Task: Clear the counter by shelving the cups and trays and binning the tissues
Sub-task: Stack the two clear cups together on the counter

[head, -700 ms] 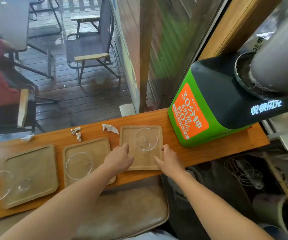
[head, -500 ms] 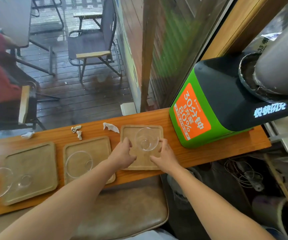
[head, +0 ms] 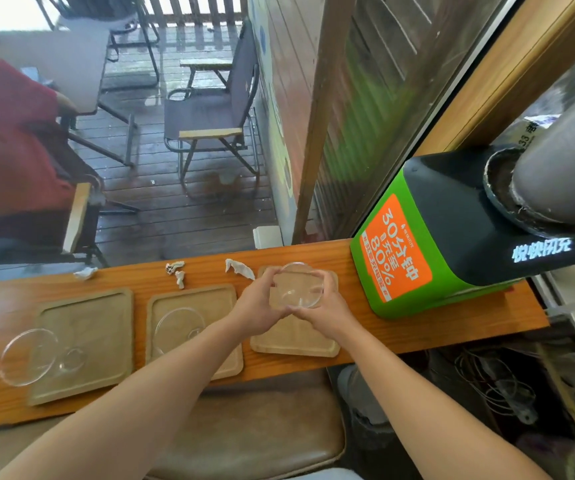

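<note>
Three wooden trays lie in a row on the wooden counter [head: 452, 327]. Over the right tray [head: 293, 341] I hold a clear glass cup [head: 298, 284] between both hands: my left hand [head: 262, 306] on its left side, my right hand [head: 324, 311] on its right and front. The middle tray [head: 192, 299] carries another clear cup [head: 178, 327]. A third clear cup [head: 28, 356] sits at the left tray's [head: 85, 317] left edge. Crumpled white tissues lie along the counter's far edge: one [head: 239, 268] by my left hand, one [head: 177, 271] further left, one [head: 85, 273] at far left.
A green and black machine [head: 435, 237] with an orange label stands on the counter's right end, close to my right hand. A brown padded stool [head: 244, 427] sits below the counter. Behind the window glass are a deck, chairs and a person in red.
My hands moved from the right tray's front edge inward to the glass cup and closed around it. The cup now sits slightly raised between them.
</note>
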Tool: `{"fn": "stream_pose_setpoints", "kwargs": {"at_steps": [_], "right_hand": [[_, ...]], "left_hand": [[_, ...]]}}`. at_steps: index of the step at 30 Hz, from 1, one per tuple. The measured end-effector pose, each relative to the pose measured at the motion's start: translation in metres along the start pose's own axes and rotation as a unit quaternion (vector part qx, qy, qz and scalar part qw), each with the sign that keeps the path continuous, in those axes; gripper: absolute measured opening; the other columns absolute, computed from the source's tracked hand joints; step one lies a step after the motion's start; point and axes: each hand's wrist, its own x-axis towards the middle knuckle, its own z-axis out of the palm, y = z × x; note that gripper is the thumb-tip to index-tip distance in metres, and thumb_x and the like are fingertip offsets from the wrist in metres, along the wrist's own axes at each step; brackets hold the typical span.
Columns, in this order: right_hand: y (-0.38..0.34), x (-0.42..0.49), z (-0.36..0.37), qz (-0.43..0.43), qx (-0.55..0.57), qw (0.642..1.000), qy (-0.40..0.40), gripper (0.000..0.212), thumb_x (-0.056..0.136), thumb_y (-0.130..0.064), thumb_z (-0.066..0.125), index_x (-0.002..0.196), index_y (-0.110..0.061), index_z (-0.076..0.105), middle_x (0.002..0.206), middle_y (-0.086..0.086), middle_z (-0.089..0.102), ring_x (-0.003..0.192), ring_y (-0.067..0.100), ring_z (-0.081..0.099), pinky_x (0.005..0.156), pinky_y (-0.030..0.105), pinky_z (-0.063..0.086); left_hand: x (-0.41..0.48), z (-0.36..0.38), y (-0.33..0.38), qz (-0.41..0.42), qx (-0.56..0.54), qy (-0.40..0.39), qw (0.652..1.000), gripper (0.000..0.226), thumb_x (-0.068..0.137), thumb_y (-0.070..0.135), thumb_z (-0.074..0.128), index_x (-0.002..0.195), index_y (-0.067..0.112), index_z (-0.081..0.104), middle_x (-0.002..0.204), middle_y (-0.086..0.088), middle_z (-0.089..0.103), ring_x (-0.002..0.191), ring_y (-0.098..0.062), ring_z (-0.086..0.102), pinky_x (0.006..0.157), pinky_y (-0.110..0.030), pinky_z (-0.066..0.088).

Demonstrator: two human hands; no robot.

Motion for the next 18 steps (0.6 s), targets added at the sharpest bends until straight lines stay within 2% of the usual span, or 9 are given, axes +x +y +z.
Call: {"fn": "stream_pose_setpoints", "kwargs": {"at_steps": [2, 4, 5, 7, 10, 14, 18], "right_hand": [[-0.018, -0.001, 0.005, -0.029, -0.015, 0.999, 0.006, 0.086, 0.069, -0.042, 0.086, 0.133, -0.040, 0.030, 0.126, -0.012, 0.041, 0.116, 0.013, 0.046, 0.081, 0.033, 0.057], [-0.038, -0.005, 0.014, -0.061, -0.031, 0.998, 0.013, 0.088, 0.067, -0.046, 0.086, 0.133, -0.043, 0.029, 0.127, -0.012, 0.043, 0.114, 0.011, 0.047, 0.073, 0.018, 0.047], [-0.051, -0.008, 0.022, -0.079, -0.040, 0.996, 0.016, 0.088, 0.066, -0.047, 0.086, 0.133, -0.044, 0.028, 0.128, -0.011, 0.044, 0.113, 0.012, 0.049, 0.072, 0.016, 0.043], [-0.063, -0.006, 0.029, -0.091, -0.040, 0.995, 0.019, 0.090, 0.065, -0.048, 0.086, 0.134, -0.043, 0.029, 0.133, -0.006, 0.047, 0.115, 0.012, 0.050, 0.075, 0.018, 0.045], [-0.094, -0.015, 0.056, -0.125, -0.048, 0.991, -0.011, 0.092, 0.063, -0.051, 0.085, 0.134, -0.044, 0.027, 0.132, -0.004, 0.046, 0.111, 0.014, 0.056, 0.080, 0.024, 0.053], [-0.132, -0.022, 0.092, -0.157, -0.072, 0.982, -0.071, 0.090, 0.060, -0.052, 0.086, 0.129, -0.048, 0.027, 0.122, -0.009, 0.049, 0.090, 0.008, 0.066, 0.068, 0.020, 0.055], [-0.152, -0.031, 0.122, -0.179, -0.102, 0.974, -0.098, 0.094, 0.055, -0.055, 0.082, 0.132, -0.042, 0.030, 0.122, -0.007, 0.053, 0.100, 0.012, 0.061, 0.081, 0.031, 0.057]], "left_hand": [[-0.010, -0.021, 0.003, 0.017, -0.013, 0.013, 1.000, 0.081, 0.079, 0.032, 0.082, 0.146, 0.030, 0.035, 0.136, 0.001, 0.056, 0.112, -0.022, 0.061, 0.092, -0.036, 0.054], [-0.023, -0.041, 0.002, 0.032, -0.036, 0.034, 0.998, 0.081, 0.079, 0.032, 0.082, 0.145, 0.030, 0.036, 0.134, 0.002, 0.057, 0.107, -0.023, 0.064, 0.090, -0.039, 0.057], [-0.032, -0.055, -0.001, 0.042, -0.049, 0.046, 0.997, 0.080, 0.079, 0.031, 0.082, 0.144, 0.031, 0.037, 0.133, 0.002, 0.057, 0.105, -0.023, 0.065, 0.089, -0.039, 0.058], [-0.039, -0.069, -0.003, 0.046, -0.075, 0.058, 0.994, 0.077, 0.079, 0.028, 0.082, 0.142, 0.033, 0.038, 0.132, 0.004, 0.058, 0.102, -0.020, 0.068, 0.083, -0.034, 0.060], [-0.067, -0.105, -0.020, 0.060, -0.083, 0.087, 0.991, 0.074, 0.078, 0.032, 0.082, 0.136, 0.041, 0.037, 0.125, 0.013, 0.058, 0.083, -0.007, 0.072, 0.067, -0.023, 0.059], [-0.098, -0.148, -0.051, 0.043, -0.075, 0.115, 0.990, 0.076, 0.074, 0.037, 0.084, 0.135, 0.039, 0.038, 0.120, 0.013, 0.056, 0.079, -0.006, 0.073, 0.068, -0.024, 0.061], [-0.123, -0.170, -0.074, 0.042, -0.085, 0.134, 0.986, 0.077, 0.074, 0.035, 0.085, 0.135, 0.033, 0.039, 0.120, 0.008, 0.057, 0.081, -0.006, 0.073, 0.066, -0.020, 0.060]]}}
